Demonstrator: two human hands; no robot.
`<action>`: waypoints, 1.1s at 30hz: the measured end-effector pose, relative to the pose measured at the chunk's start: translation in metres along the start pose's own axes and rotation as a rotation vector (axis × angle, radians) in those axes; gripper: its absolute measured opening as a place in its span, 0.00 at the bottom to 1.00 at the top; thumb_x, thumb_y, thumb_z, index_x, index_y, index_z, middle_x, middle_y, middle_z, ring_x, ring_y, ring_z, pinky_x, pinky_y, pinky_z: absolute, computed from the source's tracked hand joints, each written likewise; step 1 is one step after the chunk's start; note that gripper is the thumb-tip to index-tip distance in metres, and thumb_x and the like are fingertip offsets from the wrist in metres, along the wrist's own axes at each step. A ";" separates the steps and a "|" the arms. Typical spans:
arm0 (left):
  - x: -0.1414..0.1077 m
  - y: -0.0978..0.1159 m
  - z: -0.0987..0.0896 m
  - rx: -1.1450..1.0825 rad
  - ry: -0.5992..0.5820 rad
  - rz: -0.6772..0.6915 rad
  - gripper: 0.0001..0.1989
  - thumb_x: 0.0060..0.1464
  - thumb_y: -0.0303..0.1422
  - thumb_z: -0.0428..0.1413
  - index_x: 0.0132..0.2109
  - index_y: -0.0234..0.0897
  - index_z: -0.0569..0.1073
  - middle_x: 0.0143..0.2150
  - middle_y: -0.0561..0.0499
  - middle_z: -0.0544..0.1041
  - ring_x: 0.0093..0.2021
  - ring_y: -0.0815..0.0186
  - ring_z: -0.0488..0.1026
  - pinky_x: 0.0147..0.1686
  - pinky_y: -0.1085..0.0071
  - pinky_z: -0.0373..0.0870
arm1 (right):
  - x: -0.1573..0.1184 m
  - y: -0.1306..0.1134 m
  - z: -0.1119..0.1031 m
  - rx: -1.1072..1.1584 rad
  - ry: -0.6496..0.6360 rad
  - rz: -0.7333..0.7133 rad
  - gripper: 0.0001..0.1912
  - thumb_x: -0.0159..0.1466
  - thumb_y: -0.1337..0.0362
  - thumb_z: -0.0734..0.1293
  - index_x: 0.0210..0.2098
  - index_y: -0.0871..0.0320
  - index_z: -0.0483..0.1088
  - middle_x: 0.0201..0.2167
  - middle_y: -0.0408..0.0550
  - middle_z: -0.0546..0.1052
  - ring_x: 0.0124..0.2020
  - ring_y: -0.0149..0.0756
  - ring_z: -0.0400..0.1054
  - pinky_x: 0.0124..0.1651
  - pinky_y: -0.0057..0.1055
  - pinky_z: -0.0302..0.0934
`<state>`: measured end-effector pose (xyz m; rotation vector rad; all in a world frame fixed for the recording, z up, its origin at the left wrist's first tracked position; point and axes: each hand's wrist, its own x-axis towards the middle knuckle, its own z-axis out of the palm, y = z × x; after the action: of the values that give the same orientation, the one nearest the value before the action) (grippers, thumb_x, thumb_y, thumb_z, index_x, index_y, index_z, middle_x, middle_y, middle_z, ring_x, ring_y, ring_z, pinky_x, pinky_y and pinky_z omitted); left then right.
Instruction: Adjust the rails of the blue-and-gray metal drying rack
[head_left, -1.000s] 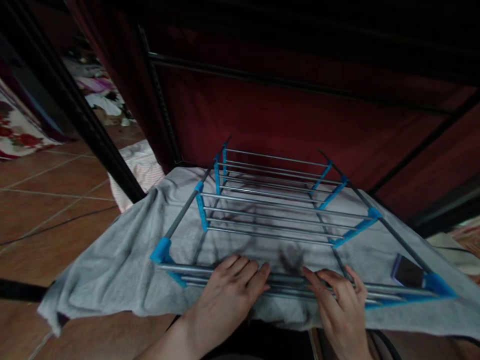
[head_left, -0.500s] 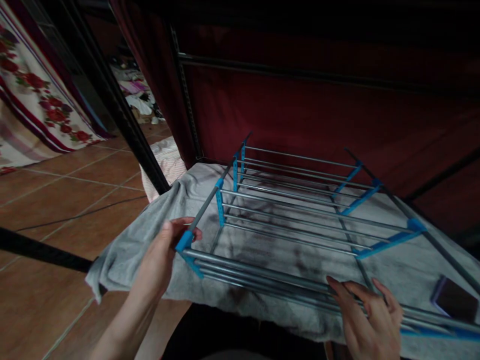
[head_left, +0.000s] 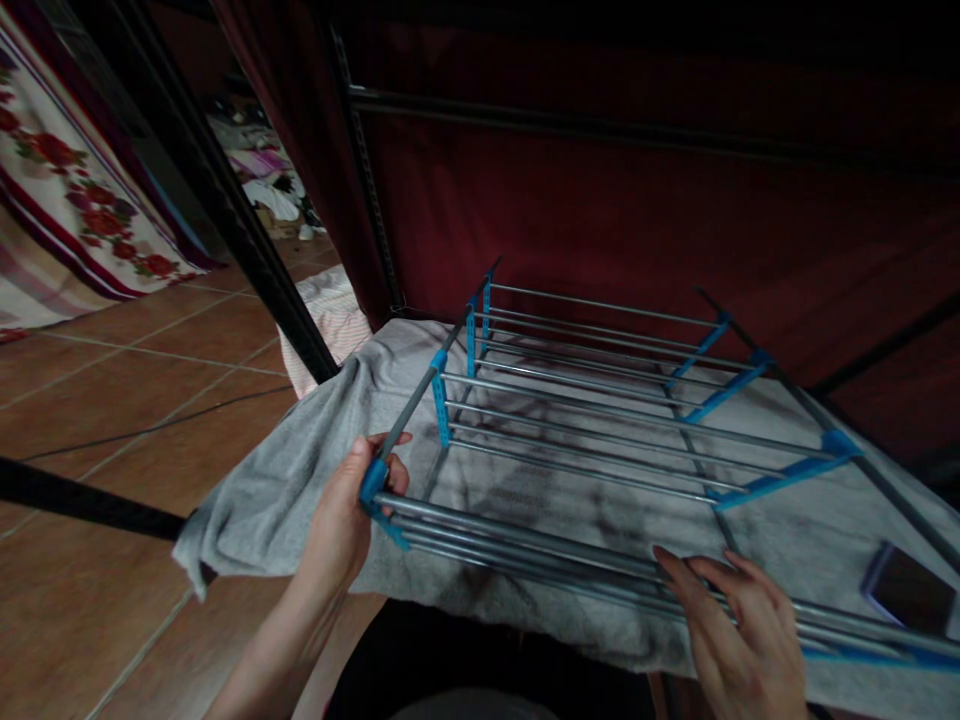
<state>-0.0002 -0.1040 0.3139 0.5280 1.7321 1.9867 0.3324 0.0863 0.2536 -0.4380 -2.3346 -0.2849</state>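
Note:
A shoe rack (head_left: 600, 392) of thin grey metal tubes and blue plastic brackets lies on a grey cloth, its tiers stretching away from me. My left hand (head_left: 349, 505) is closed round the near left corner, at the blue joint (head_left: 373, 482) where the side pole meets the nearest tubes. Farther right, my right hand (head_left: 742, 625) has its fingers curled over the front tubes (head_left: 525, 543), thumb on the near side. Part of the grip is hidden behind the hand. Beyond that hand, the rack's near right end reaches the picture's edge.
The grey cloth (head_left: 300, 480) covers the surface under the rack. A phone (head_left: 909, 590) lies at its right side. Black metal posts (head_left: 225, 190) and a dark red curtain (head_left: 637, 220) stand around it. A cable (head_left: 150, 432) crosses the tiled floor (head_left: 97, 400) at left.
My left hand has shifted slightly right, together with the rack's near left corner. The right hand keeps nearly the same place on the front tubes. The view has tilted a little.

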 end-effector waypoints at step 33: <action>0.002 0.011 -0.006 0.088 0.010 -0.254 0.21 0.54 0.58 0.51 0.49 0.58 0.74 0.27 0.54 0.68 0.28 0.61 0.57 0.26 0.64 0.61 | 0.006 -0.014 0.001 0.170 -0.055 0.196 0.19 0.70 0.69 0.57 0.54 0.48 0.71 0.38 0.47 0.75 0.40 0.43 0.72 0.52 0.49 0.59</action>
<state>-0.0060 -0.1087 0.3244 0.3087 1.8006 1.7457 0.3221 0.0755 0.2559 -0.5910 -2.3240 0.0198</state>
